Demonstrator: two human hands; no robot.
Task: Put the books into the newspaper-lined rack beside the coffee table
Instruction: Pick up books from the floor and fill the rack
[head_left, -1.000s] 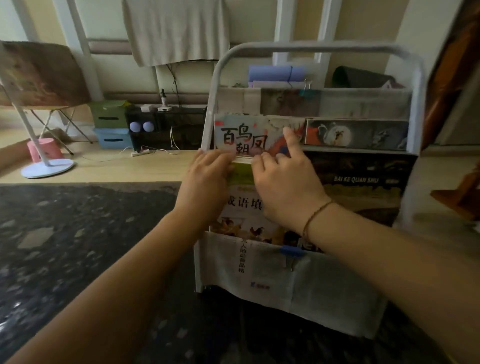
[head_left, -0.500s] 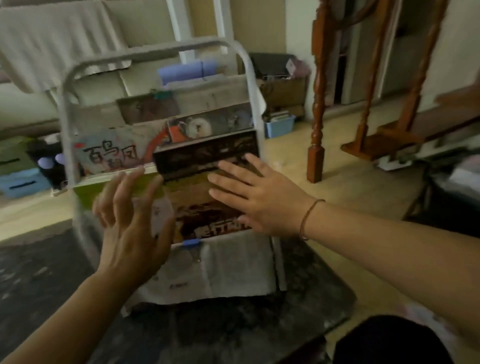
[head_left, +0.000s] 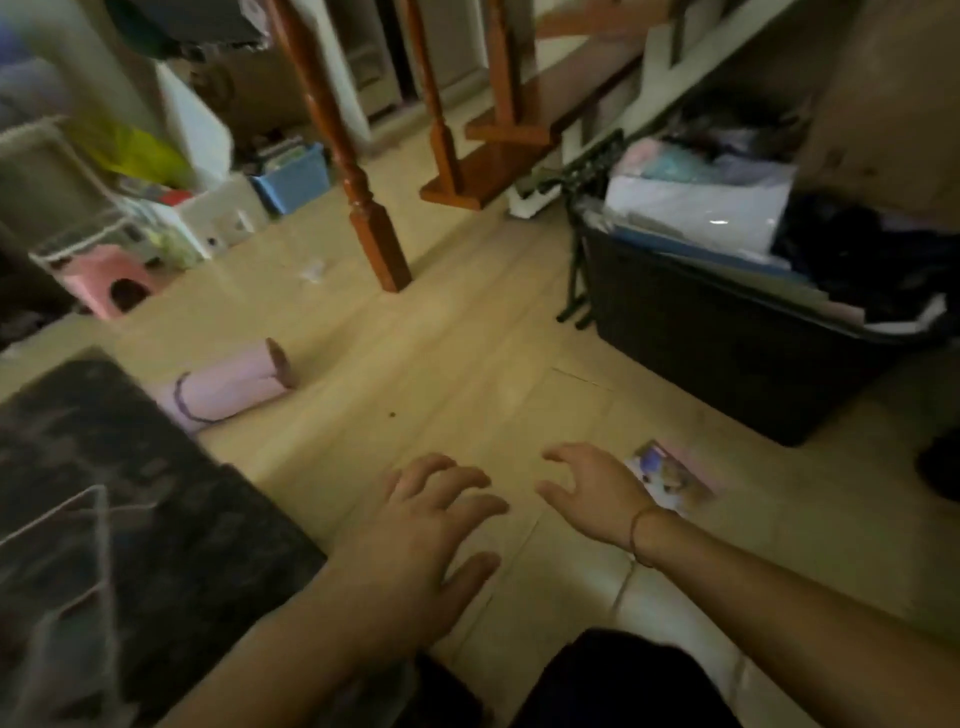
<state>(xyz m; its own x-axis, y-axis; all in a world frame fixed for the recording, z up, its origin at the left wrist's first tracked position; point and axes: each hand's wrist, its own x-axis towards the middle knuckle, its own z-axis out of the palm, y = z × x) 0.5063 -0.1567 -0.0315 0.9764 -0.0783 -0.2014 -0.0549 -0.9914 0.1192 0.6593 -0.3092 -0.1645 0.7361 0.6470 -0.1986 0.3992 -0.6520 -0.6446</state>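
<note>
Below, two empty hands (head_left: 519, 509), one book (head_left: 675, 480) on floor

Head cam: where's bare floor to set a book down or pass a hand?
Bare floor between the pink roll and the black bin, running back to the wooden post. Also ahead of both hands (left, right). Crowded: the bin's side, the pink stool corner, and the book beside the right hand.

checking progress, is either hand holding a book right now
No, the left hand and right hand hover empty over the floor, and a book lies beside the right hand.
</note>
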